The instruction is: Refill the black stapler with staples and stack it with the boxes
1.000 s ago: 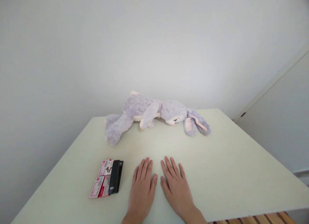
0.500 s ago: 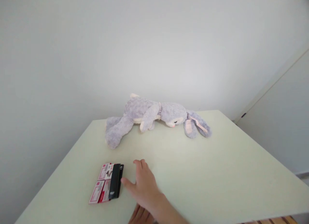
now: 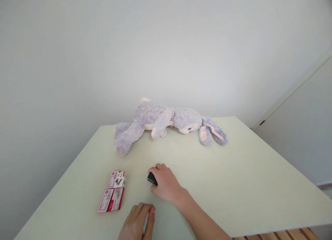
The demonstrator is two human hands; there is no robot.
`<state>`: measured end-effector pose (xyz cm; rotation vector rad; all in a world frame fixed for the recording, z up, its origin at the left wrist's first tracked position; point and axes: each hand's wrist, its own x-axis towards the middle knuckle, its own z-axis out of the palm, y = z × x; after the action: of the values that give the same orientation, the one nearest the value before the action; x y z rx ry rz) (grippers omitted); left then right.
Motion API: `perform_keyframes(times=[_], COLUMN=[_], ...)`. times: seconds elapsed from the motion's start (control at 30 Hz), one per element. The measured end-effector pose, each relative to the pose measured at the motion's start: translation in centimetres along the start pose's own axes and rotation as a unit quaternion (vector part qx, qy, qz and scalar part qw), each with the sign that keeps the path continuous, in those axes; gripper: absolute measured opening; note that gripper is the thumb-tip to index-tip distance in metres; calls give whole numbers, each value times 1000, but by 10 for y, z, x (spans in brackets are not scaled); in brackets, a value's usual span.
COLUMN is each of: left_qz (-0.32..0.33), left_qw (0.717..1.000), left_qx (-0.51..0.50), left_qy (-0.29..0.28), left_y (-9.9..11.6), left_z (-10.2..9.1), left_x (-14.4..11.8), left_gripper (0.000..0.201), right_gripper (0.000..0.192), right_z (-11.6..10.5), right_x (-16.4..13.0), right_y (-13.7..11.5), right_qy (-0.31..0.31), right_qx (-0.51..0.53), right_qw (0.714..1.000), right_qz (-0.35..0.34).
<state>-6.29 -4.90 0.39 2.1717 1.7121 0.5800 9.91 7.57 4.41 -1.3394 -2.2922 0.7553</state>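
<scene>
My right hand (image 3: 167,183) is closed around a black stapler (image 3: 152,178), low over the middle of the table. Only one end of the stapler shows past my fingers; the rest is hidden in the palm. Nearer to me, my left hand (image 3: 137,221) has bent fingers, with the thumb tip against the index fingertip and nothing visible between them. Up and left of it lie several small red and white staple boxes (image 3: 112,191), set side by side on the table. Neither hand touches them.
A lilac plush rabbit (image 3: 155,117) lies on its side along the back of the pale table (image 3: 233,178), by the wall. Wooden slats (image 3: 282,235) show beyond the front right edge. A door panel (image 3: 298,129) stands to the right.
My right hand has taken hold of the stapler, which lay beside the boxes, and carried it to the right. My left hand has come further into view from the bottom edge.
</scene>
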Motion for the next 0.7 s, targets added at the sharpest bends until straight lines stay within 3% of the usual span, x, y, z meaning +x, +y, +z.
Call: perform_keyframes(times=[0.07, 0.17, 0.3, 0.4, 0.47, 0.6, 0.7], left_qz=[21, 60, 91, 88, 71, 28, 24], left_qw=[997, 991, 986, 983, 982, 984, 986], left_qx=[45, 93, 126, 146, 153, 151, 138], left_qy=[61, 78, 65, 75, 90, 93, 93], left_y=[3, 12, 20, 19, 18, 15, 13], left_z=[10, 31, 52, 57, 55, 47, 44], left_x=[14, 29, 37, 37, 36, 35, 36], left_gripper=[28, 44, 49, 53, 56, 61, 64], right_gripper=[49, 48, 27, 22, 23, 15, 36], right_z=[-19, -31, -19, -8, -9, -23, -28], right_x=[-13, -26, -29, -26, -23, -20, -24], right_y=[16, 26, 21, 14, 13, 28, 51], right_qy=[1, 17, 94, 169, 209, 267, 329], right_qx=[-9, -10, 34, 110, 227, 442, 501], right_qw=[1000, 1000, 995, 978, 950, 854, 792], right_qz=[0, -1, 17, 46, 51, 70, 114])
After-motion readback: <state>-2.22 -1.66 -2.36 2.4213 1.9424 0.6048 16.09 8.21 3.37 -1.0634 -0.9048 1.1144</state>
